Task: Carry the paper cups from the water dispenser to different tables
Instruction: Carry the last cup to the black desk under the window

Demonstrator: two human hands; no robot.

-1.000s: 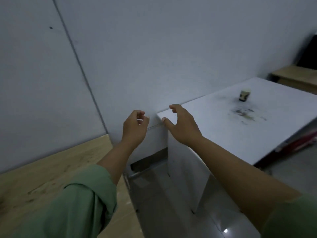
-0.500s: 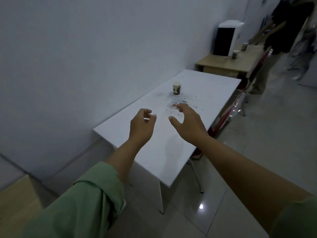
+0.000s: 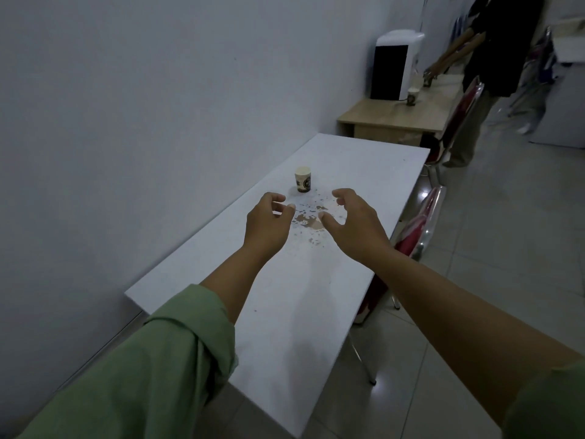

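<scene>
A paper cup (image 3: 303,179) with a dark print stands upright on the white table (image 3: 373,160), close to the wall. My left hand (image 3: 267,223) and my right hand (image 3: 354,224) hover over the table just short of the cup, both empty with curled fingers apart. A stained patch (image 3: 311,218) lies on the tabletop between my hands. Farther back, a white and black water dispenser (image 3: 394,66) stands on a wooden table (image 3: 386,117), and another paper cup (image 3: 412,96) stands beside it.
Another person in dark clothes (image 3: 497,49) stands at the wooden table, one hand reaching to a small cup (image 3: 428,80). Red chairs with chrome frames (image 3: 418,223) line the white table's right side. The wall runs along the left; tiled floor lies to the right.
The view has swung right, from the table's near corner to its whole length and the dispenser beyond. My hands now hang over the stained middle of the table, closer to the cup.
</scene>
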